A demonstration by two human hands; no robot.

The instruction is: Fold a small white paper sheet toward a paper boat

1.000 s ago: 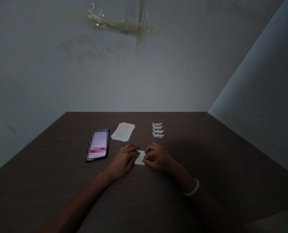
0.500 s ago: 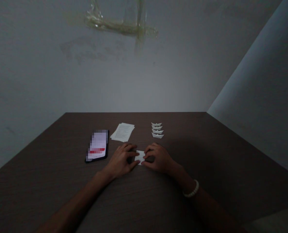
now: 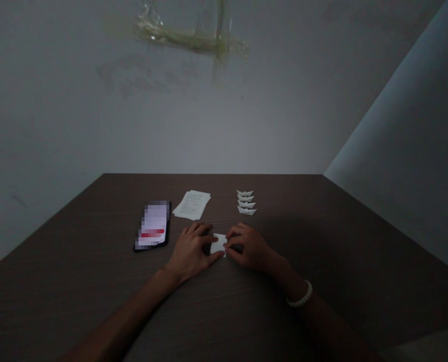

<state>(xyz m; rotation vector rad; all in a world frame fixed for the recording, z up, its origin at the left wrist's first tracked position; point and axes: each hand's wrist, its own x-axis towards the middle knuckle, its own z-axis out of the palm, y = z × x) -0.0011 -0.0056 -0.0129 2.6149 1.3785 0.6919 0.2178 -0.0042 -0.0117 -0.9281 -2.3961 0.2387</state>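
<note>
A small piece of white paper lies on the dark table between my two hands. My left hand is at its left side, the fingers over the upper left part and the thumb along the lower edge. From the right, my right hand pinches the paper's right edge between thumb and fingers. The fingertips hide parts of the paper's borders. Just beyond the hands, several folded white paper boats stand in a column. A stack of printed paper sheets rests past my left hand.
A phone with a lit screen lies left of my left hand. The brown table reaches back to a grey wall with yellowish tape on it. A slanted pale surface rises at the right.
My left thumb has slid to the right along the paper's lower edge, toward my right hand. The whole view has shifted very slightly.
</note>
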